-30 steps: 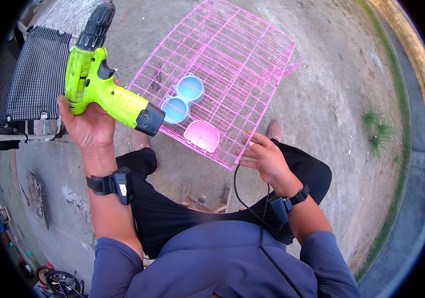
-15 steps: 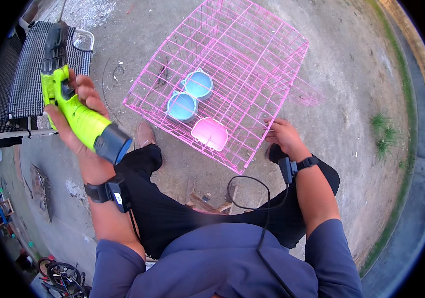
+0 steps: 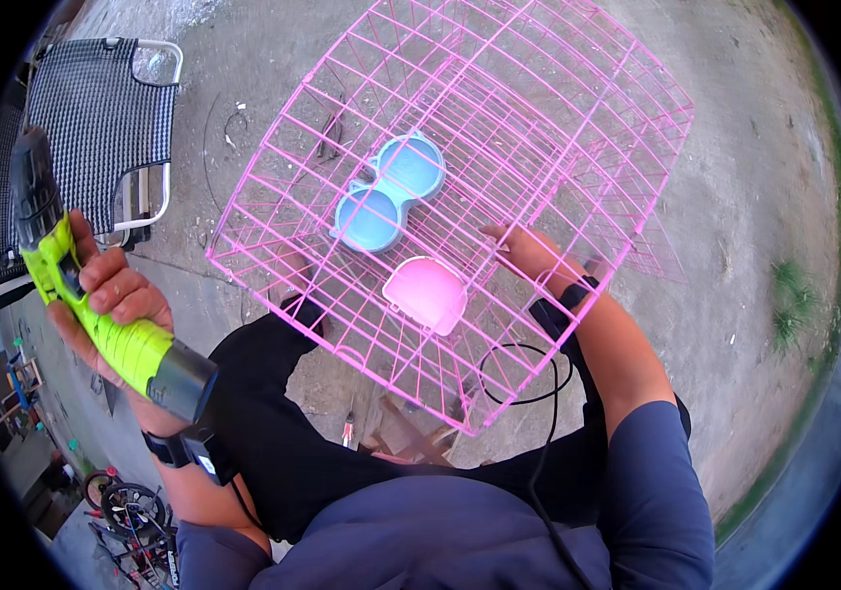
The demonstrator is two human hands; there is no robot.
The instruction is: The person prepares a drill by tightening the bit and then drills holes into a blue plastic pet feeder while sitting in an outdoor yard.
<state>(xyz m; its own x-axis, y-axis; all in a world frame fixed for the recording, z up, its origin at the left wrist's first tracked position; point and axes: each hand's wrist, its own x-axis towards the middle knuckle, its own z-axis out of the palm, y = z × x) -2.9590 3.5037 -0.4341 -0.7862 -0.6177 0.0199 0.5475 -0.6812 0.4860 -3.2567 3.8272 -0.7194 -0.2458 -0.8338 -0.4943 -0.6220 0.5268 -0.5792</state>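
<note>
While gripping drill in left hand, holding right hand behind wires of seemingly assembled cage; cannot tell right's grip or remaining steps.

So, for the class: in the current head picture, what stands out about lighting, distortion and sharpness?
Head view, lighting: soft and diffuse, with no hard-edged shadows evident on the ground; head view, distortion: the fisheye blackens the corners and curves the grass strip; head view, sharpness: the pink cage reads fairly clearly, while the grass tuft looks soft.
</note>
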